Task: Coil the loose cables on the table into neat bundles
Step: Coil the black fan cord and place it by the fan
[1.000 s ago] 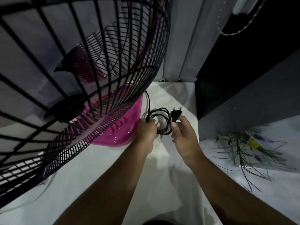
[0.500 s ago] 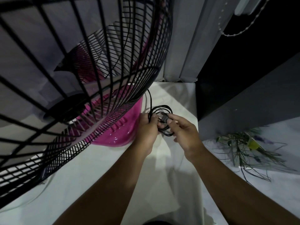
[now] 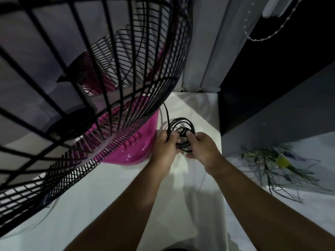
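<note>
A black power cable (image 3: 181,122) is wound into a small coil of several loops above the white table (image 3: 101,192). My left hand (image 3: 165,147) pinches the coil's left side. On the coil's lower right, my right hand (image 3: 203,149) grips the loops, and the black plug (image 3: 183,132) sits in the middle of the coil between my fingertips. One strand of the cable (image 3: 166,111) runs up from the coil toward the back of the pink fan base (image 3: 137,142).
A large fan with a black wire guard (image 3: 94,73) fills the left and stands close to my left hand. A dark cabinet (image 3: 282,109) rises at the right. Green leafy stems (image 3: 272,165) lie on the lower surface at the right. White curtain (image 3: 204,44) hangs behind.
A second ago the plug stuck out above my right hand. My right hand has brought it down into the centre of the coil and shifted to the coil's lower right.
</note>
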